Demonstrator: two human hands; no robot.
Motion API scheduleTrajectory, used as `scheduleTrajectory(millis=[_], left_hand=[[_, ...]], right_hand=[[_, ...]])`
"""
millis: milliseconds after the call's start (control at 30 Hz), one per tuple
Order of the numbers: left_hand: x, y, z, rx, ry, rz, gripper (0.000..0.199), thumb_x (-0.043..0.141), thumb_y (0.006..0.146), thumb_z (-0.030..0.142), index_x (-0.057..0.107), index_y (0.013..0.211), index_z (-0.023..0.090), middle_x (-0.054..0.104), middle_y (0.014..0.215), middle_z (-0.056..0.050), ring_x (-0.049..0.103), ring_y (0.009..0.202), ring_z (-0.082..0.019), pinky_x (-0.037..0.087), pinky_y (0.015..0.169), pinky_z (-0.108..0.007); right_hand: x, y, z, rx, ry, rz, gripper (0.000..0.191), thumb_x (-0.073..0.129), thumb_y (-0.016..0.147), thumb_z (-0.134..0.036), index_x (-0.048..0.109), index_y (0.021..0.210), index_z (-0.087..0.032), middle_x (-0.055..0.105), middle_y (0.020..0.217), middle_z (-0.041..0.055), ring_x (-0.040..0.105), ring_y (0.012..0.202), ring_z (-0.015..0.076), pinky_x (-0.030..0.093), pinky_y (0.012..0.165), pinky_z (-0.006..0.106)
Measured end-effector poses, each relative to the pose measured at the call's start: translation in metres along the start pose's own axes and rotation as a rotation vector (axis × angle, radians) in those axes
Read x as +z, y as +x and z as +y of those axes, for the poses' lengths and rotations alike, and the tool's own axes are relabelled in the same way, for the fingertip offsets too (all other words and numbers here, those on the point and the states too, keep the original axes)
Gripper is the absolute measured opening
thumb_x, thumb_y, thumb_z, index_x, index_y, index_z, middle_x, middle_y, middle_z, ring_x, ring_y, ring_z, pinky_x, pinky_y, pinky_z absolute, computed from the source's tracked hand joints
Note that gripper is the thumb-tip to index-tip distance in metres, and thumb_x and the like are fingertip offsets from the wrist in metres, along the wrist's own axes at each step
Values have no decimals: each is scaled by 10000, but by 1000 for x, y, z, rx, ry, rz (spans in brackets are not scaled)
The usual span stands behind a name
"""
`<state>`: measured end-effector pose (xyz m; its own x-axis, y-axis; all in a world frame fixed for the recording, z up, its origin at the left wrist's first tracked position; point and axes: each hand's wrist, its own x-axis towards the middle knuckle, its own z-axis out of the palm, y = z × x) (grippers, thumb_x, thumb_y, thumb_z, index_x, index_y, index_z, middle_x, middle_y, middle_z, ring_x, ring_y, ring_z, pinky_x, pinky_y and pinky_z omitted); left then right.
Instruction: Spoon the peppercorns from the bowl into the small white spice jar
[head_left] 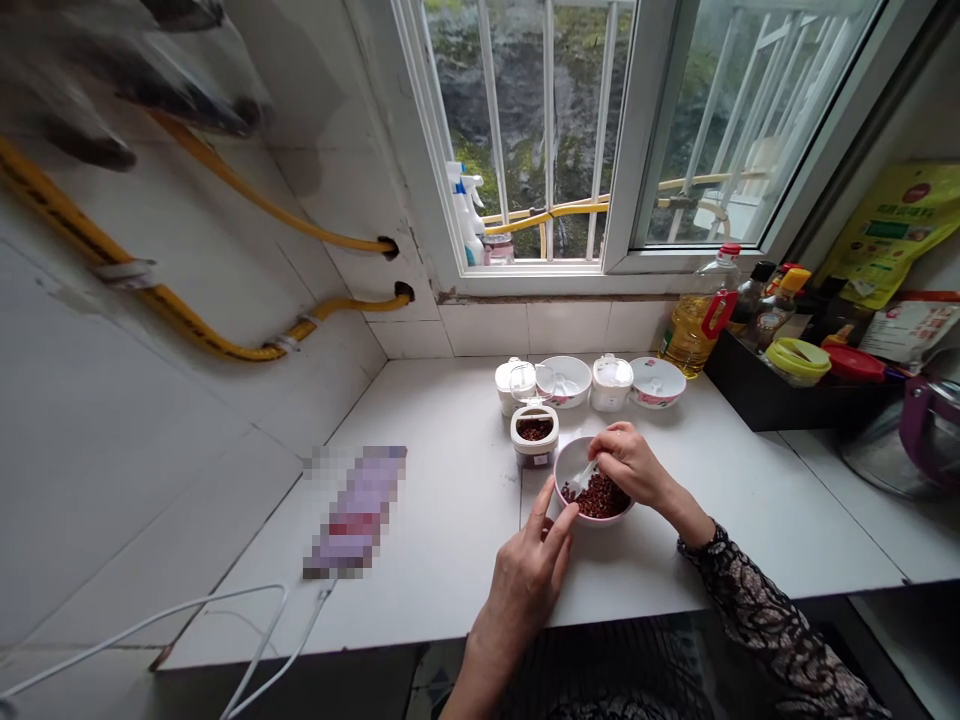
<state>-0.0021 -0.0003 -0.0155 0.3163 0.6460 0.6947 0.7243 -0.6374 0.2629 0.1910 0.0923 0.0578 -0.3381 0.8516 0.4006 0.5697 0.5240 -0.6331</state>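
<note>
A white bowl (pixel 571 458) with a pink rim holds dark reddish-brown grains (pixel 602 497). Over its right side, my right hand (pixel 626 462) pinches a small white spoon (pixel 583 478) whose end dips among the grains. My left hand (pixel 534 562) rests against the bowl's lower left rim, fingers apart, holding nothing. Just behind and left of the bowl stands an open spice jar (pixel 535 451) with similar dark grains inside and its clear lid tipped back.
Two white lidded jars (pixel 612 384) and two white bowls (pixel 658 383) line the back. An oil bottle (pixel 690 325) and a black box (pixel 772 395) of condiments stand right. A blurred purple object (pixel 360 515) with a white cable lies left. The counter's front edge is near me.
</note>
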Motion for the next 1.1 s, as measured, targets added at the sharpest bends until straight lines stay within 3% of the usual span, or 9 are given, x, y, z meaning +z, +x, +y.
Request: scheduleTrajectory(millis=[67,200,333,967,1100], left_hand=[[0,0,0,-5,-4,0,389,443,966,139,489,1345,210,481,1457,-198,704,803,-145,571,628,-235],[-1,1,0,-3,-15,2,358,438,972,140,506,1318,200,480,1454,-208,703,803,-142,570,624,-235],[-2,2,1,5,-8,6,343,438,976,138,509,1308,190,484,1448,-216,701,793,-140,571,628,-237],[-1,2,1,0,11,-17,336,434,975,131,497,1302,173,457,1463,-227,706,852,-154,575,654,-242],[-1,2,2,0,11,-15,322,425,981,138,501,1291,174,458,1460,-232,708,837,-157,576,641,-252]], right_hand=[[3,-1,-2,68,121,0,195,481,700,-152,635,608,-229,660,583,-3,589,696,188,438,865,362],[0,-1,-3,307,431,8,150,497,673,-210,638,624,-209,588,479,-24,517,500,145,432,591,278],[-7,0,-1,432,637,66,129,537,629,-239,651,609,-183,578,461,-20,504,472,130,418,543,258],[-13,1,3,469,709,136,121,590,605,-268,670,612,-178,587,470,-13,497,502,135,420,602,295],[-13,8,-3,400,687,207,121,611,652,-288,666,671,-181,603,509,-10,533,544,148,443,640,308]])
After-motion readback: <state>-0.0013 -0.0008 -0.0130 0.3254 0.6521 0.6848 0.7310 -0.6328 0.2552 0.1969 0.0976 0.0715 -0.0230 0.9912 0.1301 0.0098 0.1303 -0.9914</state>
